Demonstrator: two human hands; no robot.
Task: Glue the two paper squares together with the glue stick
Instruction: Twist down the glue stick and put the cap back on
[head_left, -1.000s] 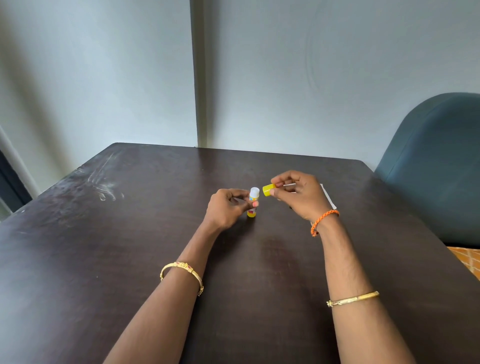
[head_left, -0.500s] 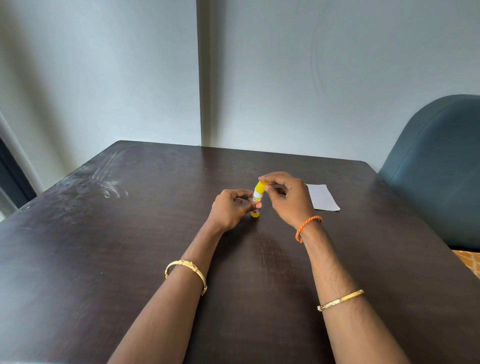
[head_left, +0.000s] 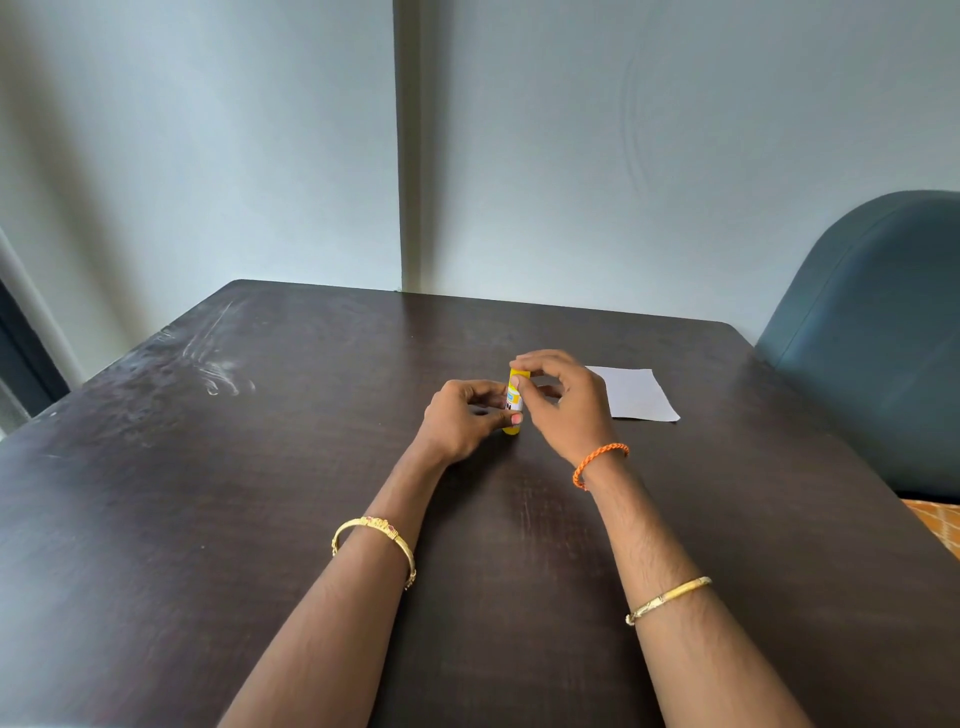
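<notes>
Now, from the head camera, both hands pinch the glue stick (head_left: 514, 399), which stands upright on the table (head_left: 260, 493). The left hand (head_left: 462, 418) grips its body. The right hand (head_left: 563, 397) pinches the yellow cap on top. White paper (head_left: 636, 393) lies just past the right hand. I think the glue step is ending; next, let go.

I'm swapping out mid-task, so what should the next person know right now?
Left hand grips the glue stick upright by its body, base near the table.
Right hand pinches the yellow cap, seated on top of the stick.
White paper lies flat just right of the right hand; it looks like one sheet, so the squares may be stacked.
Done: stick capped; gluing can't be confirmed.
Left: check the bond, put the stick down.
</notes>
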